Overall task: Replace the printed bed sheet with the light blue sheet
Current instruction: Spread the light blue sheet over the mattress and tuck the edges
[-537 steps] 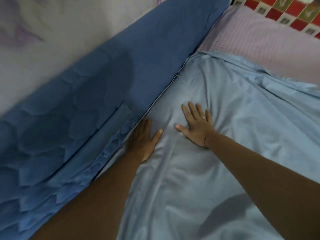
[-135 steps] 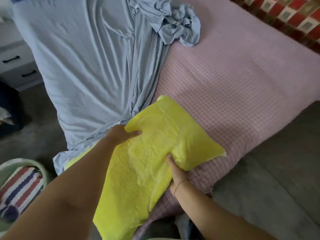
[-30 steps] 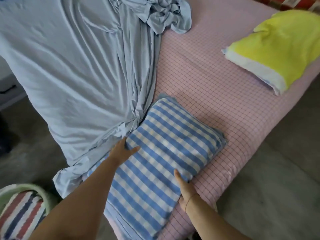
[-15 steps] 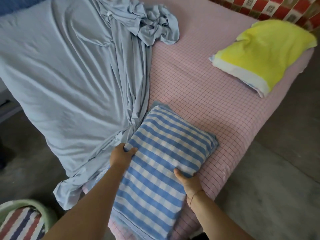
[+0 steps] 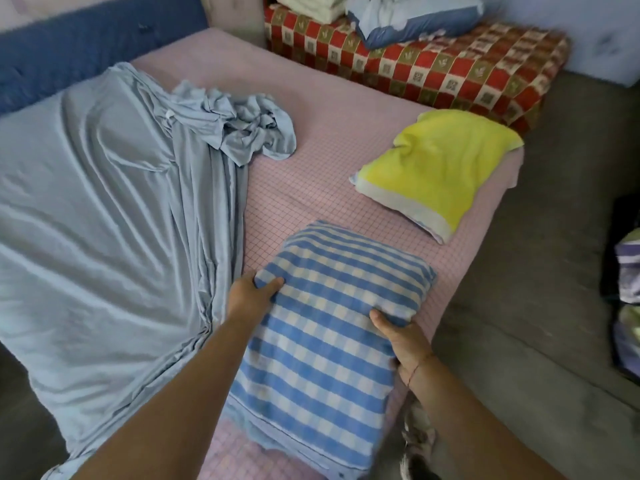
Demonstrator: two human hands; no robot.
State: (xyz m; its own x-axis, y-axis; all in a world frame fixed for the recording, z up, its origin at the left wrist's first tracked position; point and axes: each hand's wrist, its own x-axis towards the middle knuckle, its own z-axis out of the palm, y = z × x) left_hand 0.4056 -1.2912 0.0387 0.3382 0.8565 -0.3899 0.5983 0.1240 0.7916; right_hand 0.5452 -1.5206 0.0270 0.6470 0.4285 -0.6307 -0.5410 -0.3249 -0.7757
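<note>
The light blue sheet [image 5: 104, 216] covers the left half of the bed, its free end bunched in a heap near the middle. The right half shows a pink checked mattress cover [image 5: 311, 174]. A blue-and-white checked pillow [image 5: 332, 327] lies at the near edge. My left hand [image 5: 251, 294] grips its left side, thumb on top. My right hand [image 5: 403, 336] grips its right side, thumb on top and fingers hidden underneath. The pillow's near end hangs past the bed edge.
A yellow pillow [image 5: 440, 168] lies at the bed's right edge. A red checked mattress [image 5: 433, 67] with piled bedding [image 5: 408, 15] stands behind the bed. A blue headboard [image 5: 86, 46] runs along the far left. Grey floor [image 5: 540, 271] lies to the right, with bundles [image 5: 628, 299] at the edge.
My hands keep hold of the checked pillow, which has shifted slightly further onto the bed. My view has risen, bringing the red checked mattress and headboard into sight.
</note>
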